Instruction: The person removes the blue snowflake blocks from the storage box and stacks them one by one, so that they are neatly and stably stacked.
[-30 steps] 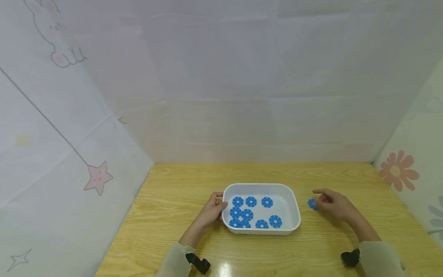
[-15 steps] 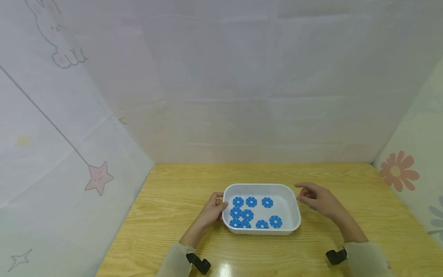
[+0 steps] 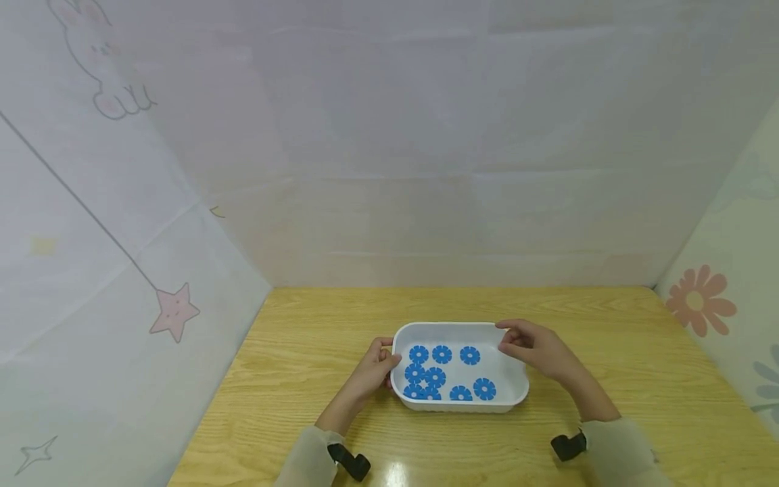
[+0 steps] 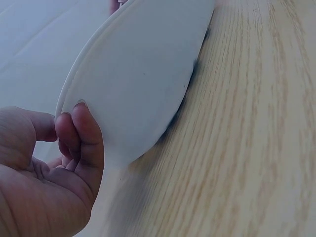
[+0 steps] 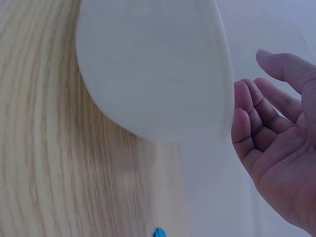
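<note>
A white rectangular tray (image 3: 508,368) sits on the wooden table with several blue notched snowflake discs (image 3: 470,356) spread over its left and middle floor. My left hand (image 3: 372,368) grips the tray's left end, thumb over the rim and fingers curled against the outer wall, as the left wrist view shows. My right hand (image 3: 541,348) hovers over the tray's right rim. In the right wrist view its fingers are loosely bent beside the rim, thumb apart, with nothing seen between them. A small blue thing (image 5: 159,232) shows at the bottom edge of that view.
The wooden table (image 3: 304,318) runs back to a pale cloth wall (image 3: 389,203). Patterned cloth also hangs at both sides, with a pink star (image 3: 174,311) at left and a red flower (image 3: 701,299) at right.
My right hand has moved left from beside a blue disc on the table to the tray's right rim. That disc no longer shows in the head view. My left hand stays put.
</note>
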A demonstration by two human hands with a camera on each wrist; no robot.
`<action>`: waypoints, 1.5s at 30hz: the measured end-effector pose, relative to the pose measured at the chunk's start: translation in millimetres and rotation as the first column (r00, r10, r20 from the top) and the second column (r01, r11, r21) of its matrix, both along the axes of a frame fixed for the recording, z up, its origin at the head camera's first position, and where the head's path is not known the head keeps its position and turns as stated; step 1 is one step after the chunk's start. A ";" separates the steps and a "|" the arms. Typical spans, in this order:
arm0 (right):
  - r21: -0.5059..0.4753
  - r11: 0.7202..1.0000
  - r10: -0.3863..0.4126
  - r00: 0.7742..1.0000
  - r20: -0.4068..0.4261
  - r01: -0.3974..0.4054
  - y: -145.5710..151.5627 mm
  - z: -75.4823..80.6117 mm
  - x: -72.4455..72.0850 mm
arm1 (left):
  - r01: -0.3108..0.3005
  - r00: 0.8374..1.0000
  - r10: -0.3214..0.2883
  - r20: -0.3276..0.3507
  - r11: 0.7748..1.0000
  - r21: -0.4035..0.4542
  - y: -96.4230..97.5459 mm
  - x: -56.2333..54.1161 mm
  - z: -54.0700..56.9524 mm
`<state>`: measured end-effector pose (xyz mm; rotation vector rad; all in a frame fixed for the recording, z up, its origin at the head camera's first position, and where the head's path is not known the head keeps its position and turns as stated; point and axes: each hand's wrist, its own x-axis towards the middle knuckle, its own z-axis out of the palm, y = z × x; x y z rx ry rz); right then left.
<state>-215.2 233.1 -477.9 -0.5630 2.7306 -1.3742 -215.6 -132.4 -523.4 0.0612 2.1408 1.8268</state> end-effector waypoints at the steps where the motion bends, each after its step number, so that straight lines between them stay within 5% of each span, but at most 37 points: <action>1: -0.004 1.000 0.006 1.000 -0.004 -0.006 -1.9 -0.5 -0.7 | 0.000 1.000 0.000 -0.002 1.000 -0.001 -0.1 -0.7 -0.1; 17: -0.046 0.993 0.116 0.989 0.092 -0.112 -35.5 -8.6 -5.7 | 0.010 1.000 -0.010 -0.013 1.000 -0.003 -1.9 -0.1 1.4; 25: -0.043 0.982 0.187 0.980 0.072 -0.185 -49.4 -12.1 -9.5 | 0.011 1.000 -0.011 -0.006 1.000 0.002 -1.2 -0.2 0.7; 45: 0.083 0.952 0.274 0.943 0.188 -0.294 -86.6 -26.8 -20.1 | 0.011 1.000 -0.011 -0.017 1.000 -0.004 -3.2 0.1 -0.9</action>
